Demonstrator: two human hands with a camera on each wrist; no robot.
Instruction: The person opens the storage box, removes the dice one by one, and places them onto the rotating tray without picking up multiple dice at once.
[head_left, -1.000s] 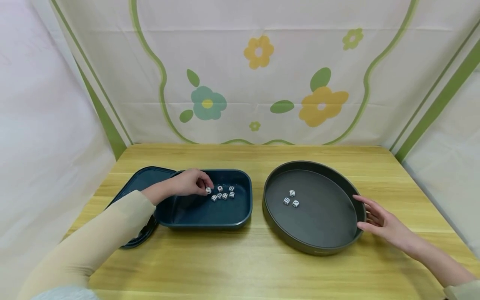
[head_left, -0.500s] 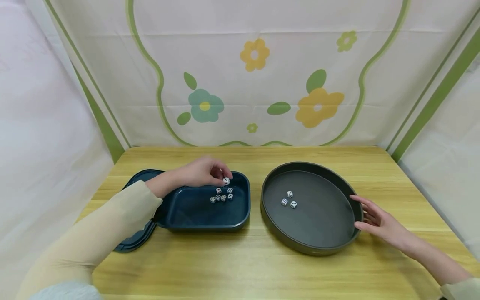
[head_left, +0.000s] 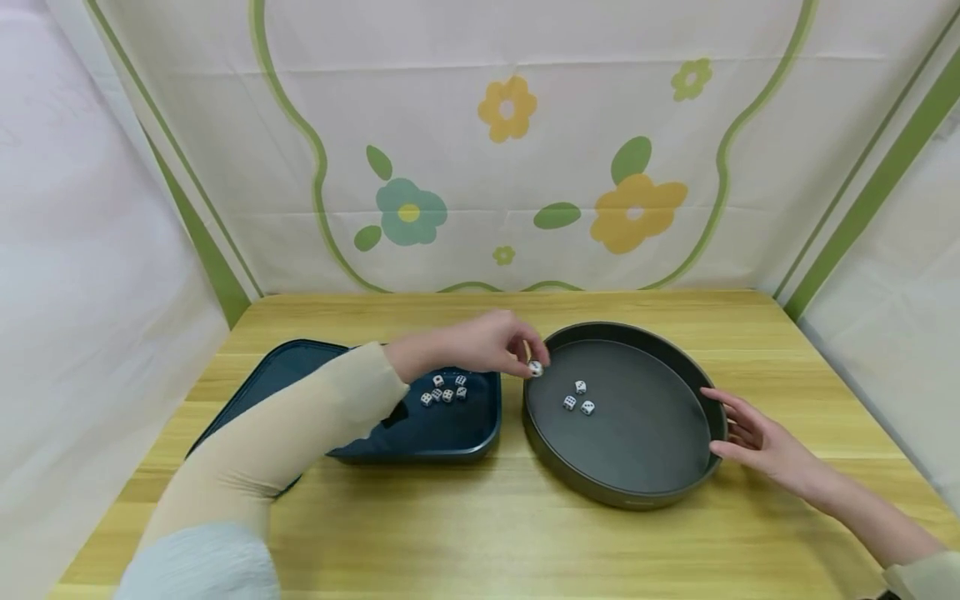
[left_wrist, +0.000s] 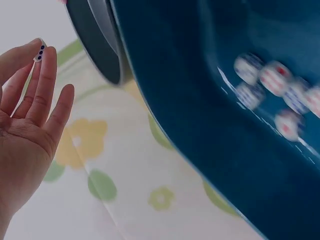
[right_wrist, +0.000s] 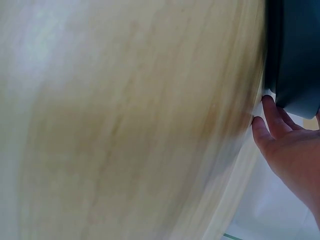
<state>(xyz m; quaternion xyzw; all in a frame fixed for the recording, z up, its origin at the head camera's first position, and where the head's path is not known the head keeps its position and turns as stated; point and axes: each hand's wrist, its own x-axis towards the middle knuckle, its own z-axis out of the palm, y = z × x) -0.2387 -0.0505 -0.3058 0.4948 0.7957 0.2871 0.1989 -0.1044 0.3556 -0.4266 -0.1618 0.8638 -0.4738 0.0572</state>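
Left of the middle, has six dice (head_left: 447, 396) in the blue dish (head_left: 420, 455), likely left to do. Near the middle, pinches one die (head_left: 536, 368) with the left hand (head_left: 491, 342), by the round pan (head_left: 645, 417). Inside, has three more dice (head_left: 588, 407), so looks under half done. At right, touches the pan's rim with a loose right hand (head_left: 767, 446).

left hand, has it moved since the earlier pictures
Yes, rightward in the head view: the left hand has shifted across the blue rectangular tray toward the round grey pan.

On the table (head_left: 480, 542), tray (head_left: 450, 431) with six dice (head_left: 447, 396) at left, pan (head_left: 645, 433) with three dice (head_left: 570, 402) at right
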